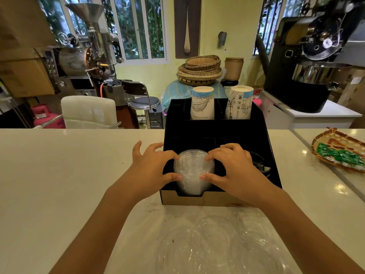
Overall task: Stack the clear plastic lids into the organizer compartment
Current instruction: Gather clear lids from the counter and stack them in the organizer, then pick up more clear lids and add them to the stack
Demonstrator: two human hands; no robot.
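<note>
Lids — clear plastic, stacked — sit in the front-left compartment of the black organizer. We grip the stack from both sides: left hand and right hand, thumbs and fingertips pressed to its rim. Loose lids lie on the counter just before the organizer — two paper cups stand inverted in its back compartments.

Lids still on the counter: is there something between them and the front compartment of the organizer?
Only the organizer's low front wall stands between the loose lids and that compartment; both hands, left hand and right hand, grip the lid stack already inside.
</note>
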